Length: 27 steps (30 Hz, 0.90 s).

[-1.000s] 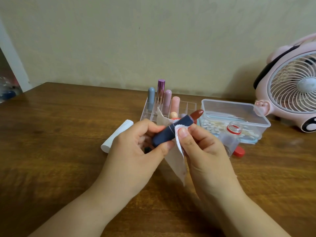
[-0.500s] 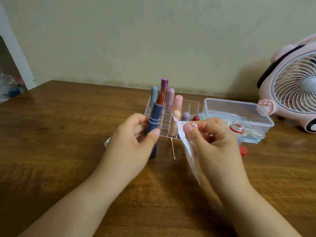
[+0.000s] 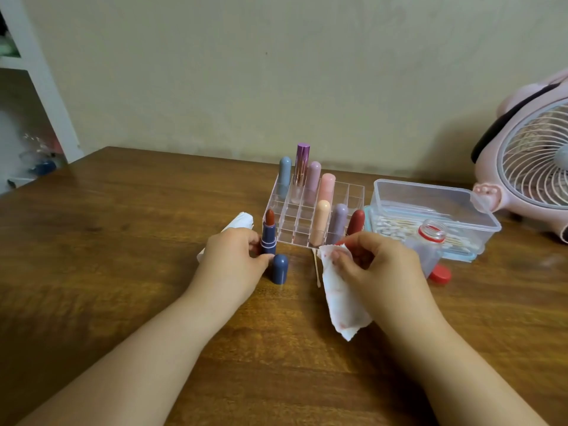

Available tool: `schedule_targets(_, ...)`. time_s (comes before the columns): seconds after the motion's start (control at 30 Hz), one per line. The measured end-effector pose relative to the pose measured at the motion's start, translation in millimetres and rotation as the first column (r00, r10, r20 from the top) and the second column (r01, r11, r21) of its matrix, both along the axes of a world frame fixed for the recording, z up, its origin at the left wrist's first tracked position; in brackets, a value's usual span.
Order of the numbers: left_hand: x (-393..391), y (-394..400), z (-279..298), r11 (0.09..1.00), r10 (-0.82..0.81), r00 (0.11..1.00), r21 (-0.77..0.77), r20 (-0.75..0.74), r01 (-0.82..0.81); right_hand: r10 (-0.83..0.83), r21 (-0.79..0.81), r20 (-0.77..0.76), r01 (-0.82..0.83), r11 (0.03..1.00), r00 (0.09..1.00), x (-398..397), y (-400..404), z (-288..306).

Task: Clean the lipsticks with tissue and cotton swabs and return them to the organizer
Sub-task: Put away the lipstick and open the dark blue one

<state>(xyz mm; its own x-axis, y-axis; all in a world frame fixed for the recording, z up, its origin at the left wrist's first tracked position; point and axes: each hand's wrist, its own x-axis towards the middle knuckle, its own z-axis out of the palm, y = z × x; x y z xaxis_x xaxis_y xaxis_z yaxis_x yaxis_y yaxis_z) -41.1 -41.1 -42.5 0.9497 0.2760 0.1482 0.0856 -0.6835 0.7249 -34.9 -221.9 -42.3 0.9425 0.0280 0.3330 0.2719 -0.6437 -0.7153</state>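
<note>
My left hand [image 3: 233, 259] grips an uncapped navy lipstick [image 3: 269, 233] with a brown-red bullet, standing upright on the table just left of the clear organizer [image 3: 353, 192]. Its navy cap [image 3: 279, 269] stands on the table beside my thumb. A stained white tissue [image 3: 341, 299] hangs from the pinching fingers of my right hand [image 3: 378, 265]. One used cotton swab [image 3: 316, 270] lies in front of the organizer. Several capped lipsticks stand in the organizer's compartments.
A clear box of cotton swabs [image 3: 430, 207] sits right of the organizer, with an open small bottle [image 3: 430, 244] and its red cap [image 3: 441, 275] in front. A folded tissue pack [image 3: 239, 221] lies behind my left hand. A pink fan [image 3: 534, 161] stands at far right.
My left hand lowered the navy lipstick from in front of me to stand on the table by the organizer. My right hand pulled the tissue away to the right.
</note>
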Motion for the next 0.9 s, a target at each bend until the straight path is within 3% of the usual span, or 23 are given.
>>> schedule_targets(0.2,3.5,-0.5,-2.4,1.0,-0.017,0.999,-0.027,-0.046,0.015,0.055,-0.097,-0.007,-0.055,0.994,0.998,-2.7,2.0,3.9)
schedule_targets(0.4,-2.1,-1.5,0.5,1.0,-0.025,0.998,-0.008,-0.053,0.024,0.068,-0.088,0.007,-0.067,0.994,0.998,-1.4,0.4,2.7)
schedule_targets(0.6,-14.7,2.8,7.2,0.994,0.066,0.991,0.075,0.115,-0.075,0.037,-0.089,0.018,-0.035,0.995,0.999,-0.6,-1.5,-0.3)
schedule_targets(0.7,-18.3,-4.7,6.2,0.992,-0.013,0.993,0.13,0.118,-0.002,0.029,-0.075,-0.002,-0.029,0.997,1.0,-0.3,-1.4,0.0)
schedule_targets(0.9,-16.5,-14.1,1.0,0.972,-0.141,0.99,0.186,-0.017,0.142,-0.005,-0.179,-0.078,-0.009,0.984,0.997,-0.2,-1.5,2.2)
